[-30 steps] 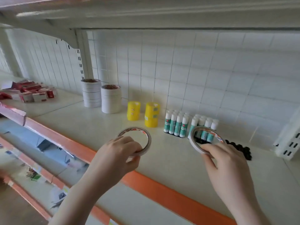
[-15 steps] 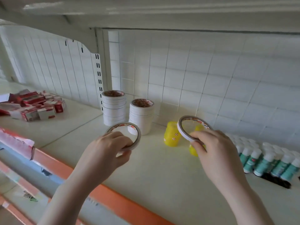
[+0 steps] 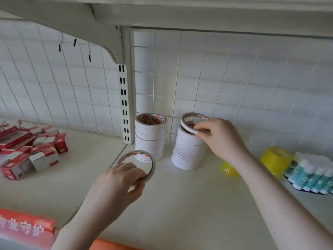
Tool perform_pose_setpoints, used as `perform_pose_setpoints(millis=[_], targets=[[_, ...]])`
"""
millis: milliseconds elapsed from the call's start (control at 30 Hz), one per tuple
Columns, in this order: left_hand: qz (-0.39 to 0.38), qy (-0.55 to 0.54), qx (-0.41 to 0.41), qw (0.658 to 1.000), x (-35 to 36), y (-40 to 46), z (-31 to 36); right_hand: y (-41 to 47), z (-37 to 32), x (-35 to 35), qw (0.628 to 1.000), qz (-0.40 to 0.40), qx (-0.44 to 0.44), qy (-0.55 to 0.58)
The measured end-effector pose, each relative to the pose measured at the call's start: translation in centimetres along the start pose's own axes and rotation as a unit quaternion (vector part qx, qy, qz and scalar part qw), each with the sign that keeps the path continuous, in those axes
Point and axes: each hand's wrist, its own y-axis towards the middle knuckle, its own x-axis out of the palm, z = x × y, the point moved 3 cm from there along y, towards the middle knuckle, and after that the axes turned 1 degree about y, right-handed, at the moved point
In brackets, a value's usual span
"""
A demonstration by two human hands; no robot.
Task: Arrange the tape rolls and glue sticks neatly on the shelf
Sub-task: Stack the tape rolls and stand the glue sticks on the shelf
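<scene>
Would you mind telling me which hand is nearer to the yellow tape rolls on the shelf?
Right. The right hand, setting a thin white tape roll on a stack, is just left of the yellow tape rolls; the left hand is farther left.

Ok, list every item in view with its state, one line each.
right hand: pinches a thin tape roll, tilted over the right stack.
left hand: grips a second thin tape roll above the shelf.
left stack: upright, untouched.
yellow tape rolls: standing on the shelf.
glue sticks: upright, bunched together.
red boxes: jumbled heap.
</scene>
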Motion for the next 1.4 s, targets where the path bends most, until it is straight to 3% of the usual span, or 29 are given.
perform_pose_setpoints(millis=[533,967,1300,1400], targets=[[-0.038,-0.022,0.018,0.999,1.8,0.5,-1.3,1.8,1.0,0.2,0.994,-0.085,0.051,0.039],[-0.034,-0.019,0.022,0.999,2.4,0.9,-0.8,1.5,1.9,0.5,0.993,-0.116,-0.005,0.015],[-0.019,-0.013,0.037,0.999,1.2,1.3,0.2,0.4,2.4,1.1,0.994,-0.053,-0.091,-0.015],[-0.018,-0.014,0.044,0.999,0.4,1.4,0.7,-0.3,2.5,1.2,0.994,0.001,-0.105,-0.024]])
